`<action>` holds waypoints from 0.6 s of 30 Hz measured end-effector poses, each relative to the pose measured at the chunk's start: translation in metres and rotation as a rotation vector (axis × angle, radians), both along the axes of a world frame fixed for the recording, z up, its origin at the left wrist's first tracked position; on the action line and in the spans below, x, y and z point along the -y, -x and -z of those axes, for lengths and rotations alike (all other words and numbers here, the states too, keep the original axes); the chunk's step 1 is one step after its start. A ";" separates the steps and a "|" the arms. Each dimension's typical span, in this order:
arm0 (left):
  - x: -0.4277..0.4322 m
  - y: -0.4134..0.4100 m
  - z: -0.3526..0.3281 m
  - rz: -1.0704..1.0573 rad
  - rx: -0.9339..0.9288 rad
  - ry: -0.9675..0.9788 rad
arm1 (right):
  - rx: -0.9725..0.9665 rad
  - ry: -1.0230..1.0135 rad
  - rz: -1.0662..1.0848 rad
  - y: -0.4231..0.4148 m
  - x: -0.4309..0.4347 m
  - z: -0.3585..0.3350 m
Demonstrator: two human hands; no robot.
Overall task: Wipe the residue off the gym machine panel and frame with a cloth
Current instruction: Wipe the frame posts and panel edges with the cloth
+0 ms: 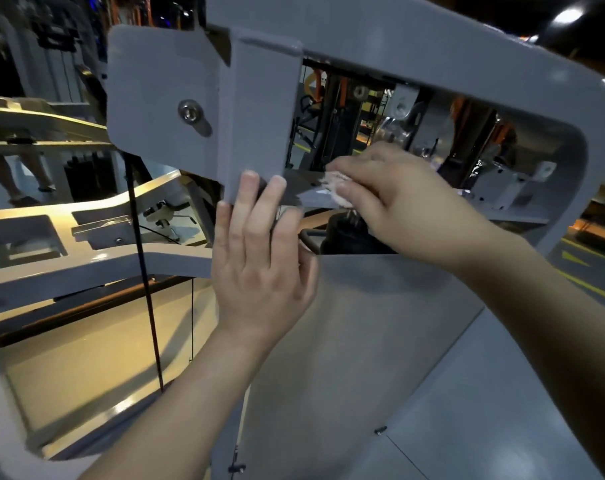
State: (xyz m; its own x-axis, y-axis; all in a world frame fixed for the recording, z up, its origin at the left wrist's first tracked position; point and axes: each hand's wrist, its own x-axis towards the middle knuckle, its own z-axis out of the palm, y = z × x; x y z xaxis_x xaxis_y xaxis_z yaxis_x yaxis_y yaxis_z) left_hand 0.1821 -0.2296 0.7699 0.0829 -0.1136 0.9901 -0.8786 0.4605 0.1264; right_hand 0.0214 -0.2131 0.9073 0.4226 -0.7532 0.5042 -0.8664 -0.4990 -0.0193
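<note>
A grey gym machine frame [432, 53] curves over the top and down the right side. A grey bracket plate [176, 91] with a bolt hangs at upper left, and a flat grey panel [346, 341] fills the lower middle. My right hand [398, 206] grips a small crumpled white cloth [334, 187] and presses it on a narrow horizontal ledge just below the bracket. My left hand [259, 258] rests with straight fingers against the bracket's lower edge and the panel's top left corner.
A black cable [145, 278] runs down on the left in front of pale frame arms [86, 237]. A black knob [346, 230] sits under the ledge. Other machines and a person's legs [20, 174] stand behind. Grey floor lies at lower right.
</note>
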 end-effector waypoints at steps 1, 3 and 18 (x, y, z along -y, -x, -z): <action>0.002 0.000 0.001 0.008 0.000 0.009 | -0.028 -0.038 0.000 -0.001 0.002 -0.003; 0.003 0.000 0.003 0.025 0.004 0.027 | -0.078 -0.097 0.019 -0.007 0.005 -0.012; 0.003 0.000 0.004 0.071 -0.019 0.057 | -0.099 -0.208 0.119 -0.020 0.004 -0.023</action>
